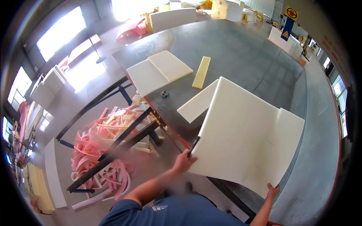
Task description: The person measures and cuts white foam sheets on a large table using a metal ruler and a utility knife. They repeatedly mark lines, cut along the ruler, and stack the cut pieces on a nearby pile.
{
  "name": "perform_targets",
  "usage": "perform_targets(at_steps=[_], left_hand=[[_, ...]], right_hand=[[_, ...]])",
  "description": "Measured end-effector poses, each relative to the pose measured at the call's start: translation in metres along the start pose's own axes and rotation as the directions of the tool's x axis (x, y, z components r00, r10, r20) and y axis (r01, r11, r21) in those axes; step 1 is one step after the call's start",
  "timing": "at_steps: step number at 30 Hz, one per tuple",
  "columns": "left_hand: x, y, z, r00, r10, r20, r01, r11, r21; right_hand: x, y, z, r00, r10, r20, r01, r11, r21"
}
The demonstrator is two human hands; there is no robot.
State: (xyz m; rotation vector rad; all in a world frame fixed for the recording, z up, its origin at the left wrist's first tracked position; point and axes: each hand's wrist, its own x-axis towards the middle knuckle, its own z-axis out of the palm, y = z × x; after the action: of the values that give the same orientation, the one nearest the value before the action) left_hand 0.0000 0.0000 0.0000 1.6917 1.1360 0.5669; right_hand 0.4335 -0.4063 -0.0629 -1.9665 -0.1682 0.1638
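A large cream-white foam sheet [241, 132] is tilted up over the near side of the grey table [241, 49] and bends along its right part. My left hand [184, 162] is closed at its near left edge. A slim black tool [194, 146] stands at those fingers; its kind is unclear. My right hand [273, 190] pinches the sheet's near right corner. Behind the sheet, partly hidden, lies a foam piece [198, 101]. A narrow yellowish foam strip [201, 72] is farther back. Two foam slabs overlap at left, a white one [145, 77] under a cream one [171, 66].
A small dark round object [164, 93], perhaps a tape measure, rests near the table's left edge. Below, pink and white foam offcuts [102, 147] pile up on the floor around a dark metal frame [117, 152]. A warning sign [291, 13] hangs at the back right.
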Motion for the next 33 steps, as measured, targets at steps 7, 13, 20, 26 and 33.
perform_targets(at_steps=[7, 13, 20, 26, 33], left_hand=[[0.098, -0.054, 0.023, 0.976, -0.181, 0.118, 0.181, 0.983, 0.005], [0.312, -0.201, -0.16, 0.756, -0.286, -0.588, 0.396, 0.916, 0.064], [0.477, -0.299, -0.321, 0.473, -0.379, -0.795, 0.473, 0.871, -0.134], [0.543, -0.311, -0.346, 0.555, -0.416, -0.72, 0.565, 0.824, -0.041], [0.551, -0.261, -0.367, 0.704, -0.238, -0.67, 0.095, 0.965, -0.243]], right_hand=[[0.011, 0.017, -0.008, 0.942, -0.061, -0.331, -0.222, 0.627, -0.747], [0.022, -0.043, 0.208, 0.959, -0.096, -0.267, -0.088, 0.795, -0.601], [-0.01, -0.184, 0.63, 0.86, 0.199, 0.469, -0.293, 0.947, 0.135], [-0.017, -0.294, 0.97, 0.677, 0.354, 0.645, -0.551, 0.825, 0.125], [-0.006, -0.357, 1.127, 0.682, 0.451, 0.575, -0.719, 0.559, 0.414]])
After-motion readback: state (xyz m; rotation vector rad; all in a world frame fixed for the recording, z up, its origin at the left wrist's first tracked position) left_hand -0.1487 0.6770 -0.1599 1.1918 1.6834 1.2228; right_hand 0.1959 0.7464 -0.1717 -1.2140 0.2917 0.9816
